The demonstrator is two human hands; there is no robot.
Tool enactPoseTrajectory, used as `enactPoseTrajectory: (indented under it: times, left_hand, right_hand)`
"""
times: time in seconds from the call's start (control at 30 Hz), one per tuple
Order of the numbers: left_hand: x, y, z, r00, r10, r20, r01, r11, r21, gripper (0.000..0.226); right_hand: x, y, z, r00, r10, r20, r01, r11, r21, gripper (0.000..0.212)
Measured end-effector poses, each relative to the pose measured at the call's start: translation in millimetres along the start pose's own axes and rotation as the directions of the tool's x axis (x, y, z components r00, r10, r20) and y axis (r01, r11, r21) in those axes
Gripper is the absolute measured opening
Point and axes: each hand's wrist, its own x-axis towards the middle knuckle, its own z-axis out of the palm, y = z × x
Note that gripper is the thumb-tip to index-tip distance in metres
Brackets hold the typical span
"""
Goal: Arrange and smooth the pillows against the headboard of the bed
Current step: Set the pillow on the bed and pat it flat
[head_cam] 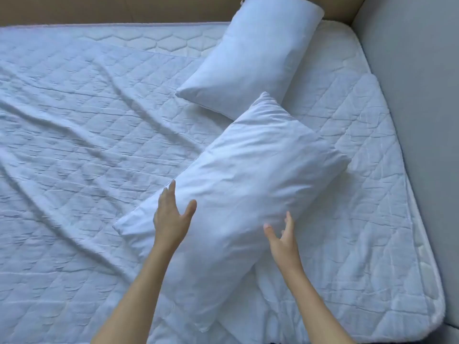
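A long white pillow (pixel 238 175) lies diagonally on the bed, from the lower middle up toward the right. My left hand (pixel 171 214) hovers over its left edge with fingers spread. Just above its lower right part, my right hand (pixel 282 237) is open with fingers curled a little. Neither hand grips the pillow. A second white pillow (pixel 250 58) lies farther back, one corner leaning on the brown headboard (pixel 124 8). Under the near pillow's bottom end, part of another white cushion or folded cover (pixel 248 326) shows.
A wrinkled white quilted mattress pad (pixel 74 145) covers the bed. A grey padded side panel (pixel 417 95) runs along the right edge of the mattress. The pad's right part (pixel 372 194) lies flat beside the pillows.
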Motion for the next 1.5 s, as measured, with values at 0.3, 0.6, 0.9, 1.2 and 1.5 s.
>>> enactPoseTrajectory:
  times: [0.3,0.6,0.9,1.2,1.5]
  left_hand:
    - [99.0,-69.2,22.4,0.962,-0.120,0.247,0.049,0.961,0.274,0.092]
    - [83.9,-76.1,30.9,0.893,-0.160,0.419,0.079,0.976,0.205,0.074]
    - [-77.4,-42.7,97.8,0.760,-0.285,0.584,0.501,0.829,-0.248,0.027]
    - [-150.3,-48.2,161.6,0.491,-0.250,0.835,0.516,0.855,-0.048,0.044]
    - [24.7,-2.0,199.7,0.907,-0.146,0.396,0.370,0.727,-0.579,0.078]
  right_hand:
    - [38.2,68.9,47.4,0.941,0.312,-0.131,-0.168,0.767,0.619,0.050]
    - [-19.2,109.9,105.6,0.961,0.277,0.008,-0.221,0.746,0.629,0.057]
    - [-19.5,109.0,-98.7,0.969,0.238,-0.064,-0.182,0.869,0.461,0.013]
    - [2.1,165.9,-210.3,0.947,0.321,0.033,-0.320,0.923,0.215,0.032]
    - [156.3,87.4,-173.1,0.997,0.075,0.031,-0.081,0.954,0.288,0.054]
